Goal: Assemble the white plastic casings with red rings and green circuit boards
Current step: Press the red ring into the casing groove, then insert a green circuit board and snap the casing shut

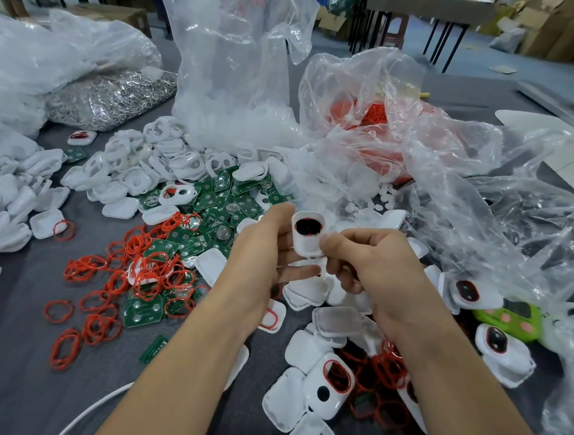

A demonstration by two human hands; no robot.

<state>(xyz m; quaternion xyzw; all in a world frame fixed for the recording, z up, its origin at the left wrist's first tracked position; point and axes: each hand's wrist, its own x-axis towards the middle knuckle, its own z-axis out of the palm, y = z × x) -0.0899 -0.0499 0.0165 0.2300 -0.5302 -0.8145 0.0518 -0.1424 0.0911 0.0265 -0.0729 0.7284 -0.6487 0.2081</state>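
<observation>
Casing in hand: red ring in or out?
In. The casing held between left hand and right hand shows a red ring edging its dark window.

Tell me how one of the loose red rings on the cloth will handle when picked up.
Probably floppy: the red rings lie bent and tangled on the grey cloth. Likely very light, being thin loops. Lifting one from the heap may drag neighbours along, since they overlap.
</observation>
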